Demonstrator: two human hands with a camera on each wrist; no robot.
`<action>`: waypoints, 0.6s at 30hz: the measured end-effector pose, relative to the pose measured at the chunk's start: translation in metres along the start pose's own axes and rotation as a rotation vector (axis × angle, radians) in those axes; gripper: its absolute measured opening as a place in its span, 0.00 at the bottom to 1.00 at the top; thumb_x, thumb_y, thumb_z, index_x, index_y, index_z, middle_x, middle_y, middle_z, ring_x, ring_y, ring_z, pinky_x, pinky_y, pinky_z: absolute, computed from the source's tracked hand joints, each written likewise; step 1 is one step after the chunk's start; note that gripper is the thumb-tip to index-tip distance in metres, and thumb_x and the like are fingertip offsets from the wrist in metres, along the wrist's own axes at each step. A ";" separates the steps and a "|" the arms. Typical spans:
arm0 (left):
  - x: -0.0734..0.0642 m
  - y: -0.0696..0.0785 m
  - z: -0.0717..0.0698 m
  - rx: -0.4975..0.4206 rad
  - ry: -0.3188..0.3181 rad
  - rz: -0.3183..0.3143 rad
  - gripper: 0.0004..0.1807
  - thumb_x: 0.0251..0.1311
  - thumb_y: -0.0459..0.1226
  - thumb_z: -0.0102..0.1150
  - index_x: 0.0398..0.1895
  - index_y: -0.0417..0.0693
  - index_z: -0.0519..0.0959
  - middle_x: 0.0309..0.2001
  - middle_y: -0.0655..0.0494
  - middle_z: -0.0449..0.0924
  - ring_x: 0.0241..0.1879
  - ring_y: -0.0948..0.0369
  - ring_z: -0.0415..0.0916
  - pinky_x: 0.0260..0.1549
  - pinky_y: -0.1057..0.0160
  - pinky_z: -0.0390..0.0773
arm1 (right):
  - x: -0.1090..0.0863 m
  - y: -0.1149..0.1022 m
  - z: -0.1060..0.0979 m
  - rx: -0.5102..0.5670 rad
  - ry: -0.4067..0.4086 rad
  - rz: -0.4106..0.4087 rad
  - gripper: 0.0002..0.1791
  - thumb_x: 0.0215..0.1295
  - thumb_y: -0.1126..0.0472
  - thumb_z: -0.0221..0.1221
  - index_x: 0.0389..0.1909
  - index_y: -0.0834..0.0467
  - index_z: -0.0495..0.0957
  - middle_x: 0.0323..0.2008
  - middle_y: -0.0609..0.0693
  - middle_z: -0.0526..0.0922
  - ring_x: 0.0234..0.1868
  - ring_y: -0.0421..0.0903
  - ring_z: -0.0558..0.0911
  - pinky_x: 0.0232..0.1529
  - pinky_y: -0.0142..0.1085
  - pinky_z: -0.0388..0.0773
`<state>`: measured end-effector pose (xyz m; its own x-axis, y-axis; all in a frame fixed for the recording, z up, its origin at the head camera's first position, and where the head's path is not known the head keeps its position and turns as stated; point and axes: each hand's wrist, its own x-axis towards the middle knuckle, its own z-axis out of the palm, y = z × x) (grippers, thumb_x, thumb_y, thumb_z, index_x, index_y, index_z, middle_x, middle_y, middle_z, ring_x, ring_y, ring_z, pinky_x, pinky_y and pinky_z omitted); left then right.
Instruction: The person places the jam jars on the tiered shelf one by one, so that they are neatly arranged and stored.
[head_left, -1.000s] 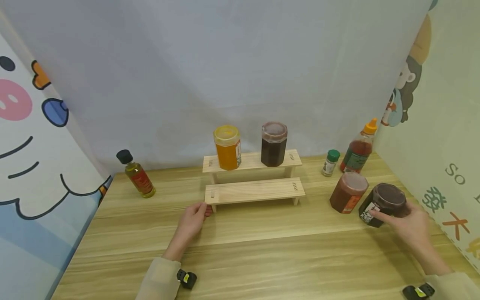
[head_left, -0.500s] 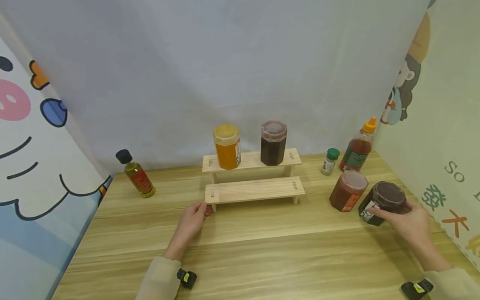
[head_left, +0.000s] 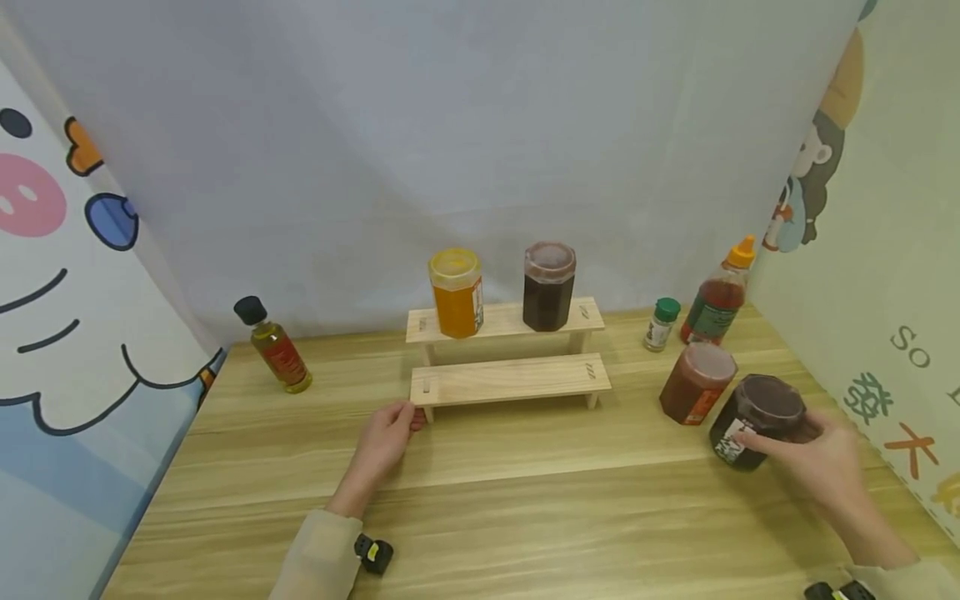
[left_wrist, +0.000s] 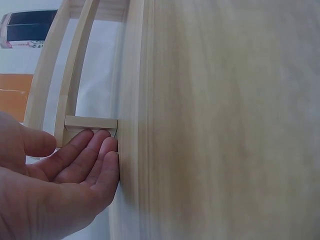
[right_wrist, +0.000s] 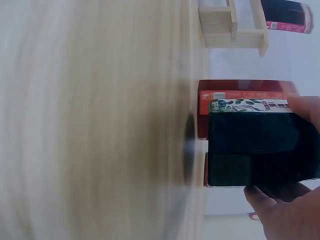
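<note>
In the head view my right hand (head_left: 817, 458) grips a hexagonal jar of dark contents (head_left: 757, 421), thumb on its white label. The right wrist view shows this jar (right_wrist: 255, 145) a little off the table, its shadow apart from its base. My left hand (head_left: 386, 437) is at the left end of a two-step wooden shelf (head_left: 510, 381). Seen from the left wrist, the fingertips (left_wrist: 102, 137) touch the shelf's leg, and the thumb lies beside the board's end. On the upper step stand a jar of orange-yellow contents (head_left: 457, 308) and another dark jar (head_left: 546, 302).
A reddish-brown jar (head_left: 693, 392) stands just left of the held jar. Behind it are a green-capped shaker (head_left: 658, 329) and a red sauce bottle (head_left: 716, 304) with an orange tip. An oil bottle (head_left: 281, 358) stands at the left. Cloths hang behind and at both sides.
The right hand has lifted the dark jar slightly and brought it a little left and toward the person. My left hand stays at the shelf's end.
</note>
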<state>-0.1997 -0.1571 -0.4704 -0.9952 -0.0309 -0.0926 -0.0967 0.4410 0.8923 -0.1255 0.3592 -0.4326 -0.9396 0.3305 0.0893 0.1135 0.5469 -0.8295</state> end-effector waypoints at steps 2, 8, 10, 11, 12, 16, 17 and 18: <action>0.000 0.000 0.000 -0.001 -0.001 -0.001 0.21 0.75 0.41 0.39 0.47 0.35 0.80 0.42 0.48 0.81 0.45 0.53 0.78 0.48 0.53 0.75 | -0.002 -0.005 0.000 -0.005 -0.013 -0.007 0.38 0.45 0.54 0.76 0.54 0.70 0.73 0.32 0.32 0.79 0.34 0.29 0.78 0.32 0.21 0.73; 0.001 0.000 0.000 -0.001 0.000 -0.006 0.21 0.75 0.41 0.39 0.47 0.35 0.80 0.41 0.48 0.81 0.45 0.53 0.78 0.47 0.53 0.75 | -0.009 -0.016 0.000 0.039 -0.066 -0.080 0.36 0.47 0.58 0.75 0.55 0.70 0.72 0.36 0.32 0.80 0.37 0.29 0.79 0.34 0.22 0.75; 0.001 0.001 0.000 0.002 0.001 -0.006 0.21 0.75 0.41 0.39 0.47 0.35 0.80 0.41 0.49 0.81 0.44 0.53 0.78 0.47 0.53 0.75 | -0.010 -0.019 0.000 0.048 -0.086 -0.107 0.35 0.48 0.59 0.75 0.55 0.70 0.72 0.37 0.32 0.81 0.38 0.29 0.79 0.35 0.22 0.76; 0.001 0.001 0.000 0.004 0.001 -0.006 0.21 0.75 0.41 0.39 0.47 0.36 0.80 0.41 0.49 0.81 0.44 0.53 0.78 0.47 0.53 0.75 | -0.011 -0.020 0.000 0.051 -0.096 -0.120 0.35 0.48 0.60 0.74 0.56 0.70 0.72 0.38 0.33 0.81 0.39 0.29 0.79 0.35 0.22 0.76; 0.001 0.001 0.000 0.004 0.001 -0.005 0.21 0.75 0.41 0.39 0.47 0.35 0.80 0.42 0.48 0.81 0.44 0.53 0.78 0.47 0.53 0.75 | -0.012 -0.022 0.001 0.050 -0.104 -0.132 0.35 0.48 0.60 0.74 0.56 0.70 0.72 0.38 0.34 0.81 0.39 0.30 0.79 0.36 0.22 0.76; 0.001 0.001 0.000 0.004 0.001 0.001 0.21 0.74 0.41 0.39 0.47 0.35 0.80 0.42 0.48 0.81 0.44 0.53 0.78 0.48 0.53 0.75 | -0.014 -0.030 0.004 0.059 -0.133 -0.161 0.37 0.48 0.60 0.74 0.58 0.71 0.71 0.42 0.36 0.81 0.42 0.28 0.78 0.39 0.21 0.75; 0.001 0.001 0.000 0.006 0.001 0.001 0.21 0.75 0.41 0.39 0.47 0.35 0.80 0.42 0.48 0.81 0.44 0.53 0.78 0.48 0.53 0.75 | -0.015 -0.033 0.005 0.060 -0.145 -0.160 0.38 0.48 0.60 0.74 0.58 0.71 0.70 0.43 0.37 0.81 0.43 0.27 0.78 0.40 0.21 0.74; 0.000 0.001 -0.001 0.008 0.001 0.002 0.21 0.75 0.41 0.39 0.47 0.35 0.80 0.42 0.48 0.81 0.44 0.53 0.78 0.47 0.53 0.75 | -0.015 -0.035 0.007 0.067 -0.161 -0.157 0.39 0.49 0.60 0.74 0.59 0.71 0.69 0.44 0.37 0.80 0.44 0.27 0.77 0.41 0.21 0.74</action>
<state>-0.2001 -0.1574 -0.4698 -0.9954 -0.0311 -0.0905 -0.0948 0.4480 0.8890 -0.1171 0.3297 -0.4090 -0.9840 0.1154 0.1355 -0.0549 0.5277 -0.8476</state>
